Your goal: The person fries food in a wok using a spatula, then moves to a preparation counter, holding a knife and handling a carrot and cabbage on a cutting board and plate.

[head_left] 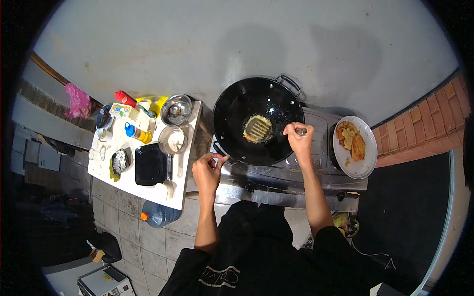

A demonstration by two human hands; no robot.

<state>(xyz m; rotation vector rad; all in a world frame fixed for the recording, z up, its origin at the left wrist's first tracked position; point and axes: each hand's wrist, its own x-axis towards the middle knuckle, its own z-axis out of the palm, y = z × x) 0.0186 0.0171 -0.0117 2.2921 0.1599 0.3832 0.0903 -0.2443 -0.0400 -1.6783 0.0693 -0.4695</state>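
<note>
Closing around the spatula's handle, the right hand (298,138) reaches over the rim of the black wok (242,98), forearm angled up from the lower right. The slotted spatula (257,129) lies over a browned piece of food (267,121) inside. The left hand (208,173) is bent, thumb and fingers drawn together by the wok's near-left handle; whether they pinch it I cannot tell. The stove (316,143) also bears a plate of fried food (365,167); left stands a white table (128,190), beyond it tiled floor (148,232).
</note>
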